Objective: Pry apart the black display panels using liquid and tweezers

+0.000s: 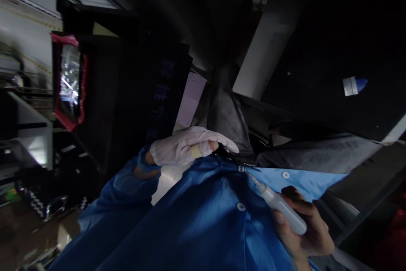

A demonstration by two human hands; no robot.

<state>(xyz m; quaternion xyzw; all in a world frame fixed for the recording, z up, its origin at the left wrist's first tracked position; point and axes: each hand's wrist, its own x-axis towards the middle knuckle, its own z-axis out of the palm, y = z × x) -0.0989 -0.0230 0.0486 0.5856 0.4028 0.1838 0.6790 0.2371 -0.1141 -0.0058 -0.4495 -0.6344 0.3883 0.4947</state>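
The view is dark and tilted, looking down my own blue coat [203, 216] with its white buttons. My left hand [187, 146] wears a white striped glove; its fingers lie pressed together over the thumb, pinching a small dark item [223, 151] that I cannot make out. My bare right hand [301, 228] is closed round a pale grey pen-like tool [282, 207]. The tool's thin tip points up-left and ends at the coat's edge, just below the left fingertips.
Grey trousers [228, 114] run up the middle. A black box with a red-edged clear bag [69, 80] stands at the left, beside a dim rack. A pale beam [263, 51] and a small white-and-blue item [353, 86] sit at the upper right.
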